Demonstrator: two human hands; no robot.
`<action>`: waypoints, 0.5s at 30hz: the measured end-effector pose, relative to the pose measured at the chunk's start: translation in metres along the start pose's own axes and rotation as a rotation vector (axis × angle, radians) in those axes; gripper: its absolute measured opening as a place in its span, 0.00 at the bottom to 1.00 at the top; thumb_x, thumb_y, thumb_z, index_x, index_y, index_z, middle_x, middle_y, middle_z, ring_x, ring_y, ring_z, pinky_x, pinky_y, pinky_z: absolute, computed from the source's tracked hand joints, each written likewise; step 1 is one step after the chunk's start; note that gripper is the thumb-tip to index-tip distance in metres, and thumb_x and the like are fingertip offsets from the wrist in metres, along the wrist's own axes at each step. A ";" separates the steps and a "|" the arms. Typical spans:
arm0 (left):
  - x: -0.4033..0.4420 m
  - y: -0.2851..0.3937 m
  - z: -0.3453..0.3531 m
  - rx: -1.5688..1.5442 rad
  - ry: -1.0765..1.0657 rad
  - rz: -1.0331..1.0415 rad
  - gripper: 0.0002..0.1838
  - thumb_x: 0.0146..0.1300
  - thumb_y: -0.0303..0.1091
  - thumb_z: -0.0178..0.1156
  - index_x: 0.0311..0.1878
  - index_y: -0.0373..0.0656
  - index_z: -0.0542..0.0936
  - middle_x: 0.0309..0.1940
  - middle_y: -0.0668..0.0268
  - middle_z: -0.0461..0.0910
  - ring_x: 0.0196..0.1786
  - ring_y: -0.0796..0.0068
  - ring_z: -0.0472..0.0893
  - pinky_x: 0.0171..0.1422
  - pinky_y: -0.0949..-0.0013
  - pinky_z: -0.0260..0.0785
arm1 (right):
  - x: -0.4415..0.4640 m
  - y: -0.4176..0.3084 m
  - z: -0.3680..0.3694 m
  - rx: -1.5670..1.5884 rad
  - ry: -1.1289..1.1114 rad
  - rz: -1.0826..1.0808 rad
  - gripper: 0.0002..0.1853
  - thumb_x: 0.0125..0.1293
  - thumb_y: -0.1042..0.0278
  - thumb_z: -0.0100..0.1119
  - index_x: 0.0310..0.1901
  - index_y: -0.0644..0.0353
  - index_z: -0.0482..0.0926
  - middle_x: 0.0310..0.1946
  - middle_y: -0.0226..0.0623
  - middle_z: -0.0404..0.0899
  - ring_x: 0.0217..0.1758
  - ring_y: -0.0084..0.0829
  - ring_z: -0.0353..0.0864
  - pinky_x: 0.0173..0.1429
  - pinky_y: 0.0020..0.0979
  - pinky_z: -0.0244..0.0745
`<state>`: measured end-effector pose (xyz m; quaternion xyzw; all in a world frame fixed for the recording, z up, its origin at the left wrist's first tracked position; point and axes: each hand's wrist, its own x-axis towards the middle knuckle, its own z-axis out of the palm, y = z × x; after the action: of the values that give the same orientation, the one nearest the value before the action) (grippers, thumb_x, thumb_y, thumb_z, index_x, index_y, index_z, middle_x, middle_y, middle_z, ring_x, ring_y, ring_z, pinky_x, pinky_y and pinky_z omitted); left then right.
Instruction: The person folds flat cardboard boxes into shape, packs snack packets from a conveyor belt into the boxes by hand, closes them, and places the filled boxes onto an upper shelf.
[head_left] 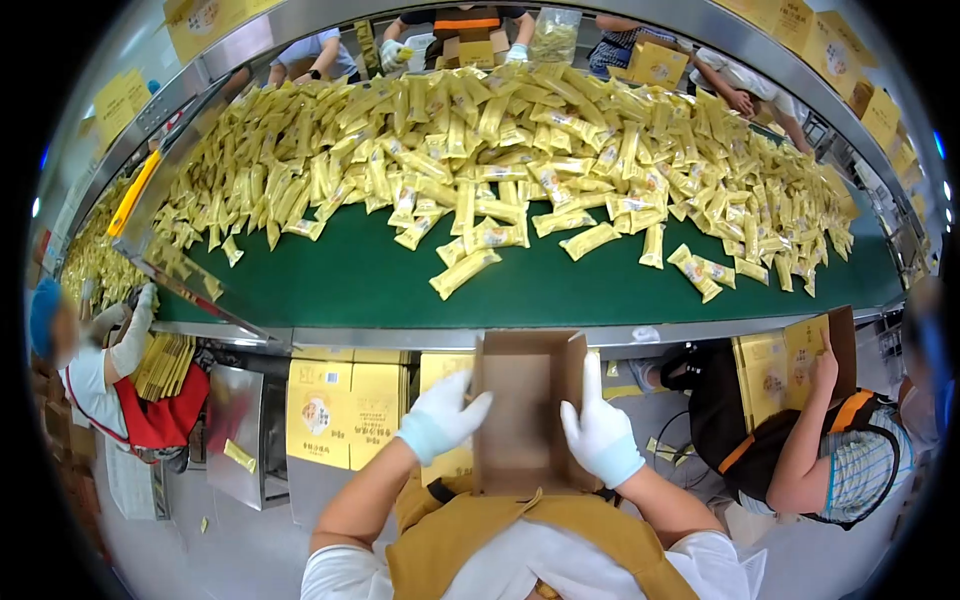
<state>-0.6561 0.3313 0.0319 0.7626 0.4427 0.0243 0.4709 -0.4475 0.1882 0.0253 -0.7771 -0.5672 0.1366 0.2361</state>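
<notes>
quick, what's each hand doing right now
Left hand: holding the empty cardboard box by its left side.
Right hand: holding the same box by its right side.

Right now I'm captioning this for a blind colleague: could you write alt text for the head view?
A white-gloved left hand and right hand flank an open cardboard box, nothing visible inside. Beyond it, small yellow-wrapped packets lie heaped on a green conveyor belt, with other people around it; yellow printed cartons are to the box's left.

Box [530,410] brown inside, belt [365,280] green
</notes>
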 end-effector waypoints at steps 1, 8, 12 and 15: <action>0.003 -0.014 -0.005 0.036 -0.028 0.056 0.24 0.68 0.48 0.57 0.54 0.35 0.78 0.45 0.47 0.83 0.48 0.47 0.82 0.57 0.55 0.74 | -0.001 0.008 -0.002 0.104 0.029 -0.001 0.42 0.69 0.63 0.56 0.78 0.70 0.47 0.29 0.49 0.81 0.26 0.53 0.80 0.33 0.49 0.78; 0.010 -0.115 0.064 -0.677 0.235 0.226 0.37 0.74 0.48 0.55 0.76 0.32 0.60 0.64 0.47 0.74 0.65 0.55 0.76 0.70 0.58 0.67 | -0.014 0.086 0.066 0.541 0.186 0.111 0.32 0.76 0.67 0.49 0.77 0.69 0.55 0.73 0.58 0.63 0.77 0.48 0.64 0.78 0.38 0.60; 0.039 -0.115 0.097 -0.136 0.513 0.413 0.33 0.71 0.36 0.54 0.75 0.32 0.60 0.68 0.41 0.68 0.69 0.44 0.70 0.75 0.53 0.61 | 0.011 0.089 0.111 0.272 0.134 0.021 0.25 0.72 0.65 0.52 0.68 0.61 0.71 0.61 0.56 0.74 0.64 0.54 0.72 0.72 0.47 0.64; 0.080 -0.105 0.052 0.174 0.654 0.491 0.31 0.62 0.28 0.56 0.70 0.33 0.67 0.67 0.42 0.68 0.71 0.39 0.67 0.77 0.46 0.57 | 0.081 0.119 0.069 -0.063 0.324 -0.073 0.23 0.67 0.65 0.56 0.63 0.58 0.75 0.61 0.54 0.73 0.63 0.55 0.71 0.70 0.52 0.63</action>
<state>-0.6528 0.3684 -0.1050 0.8345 0.3744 0.3395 0.2195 -0.3577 0.2500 -0.0909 -0.7748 -0.5535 -0.0168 0.3049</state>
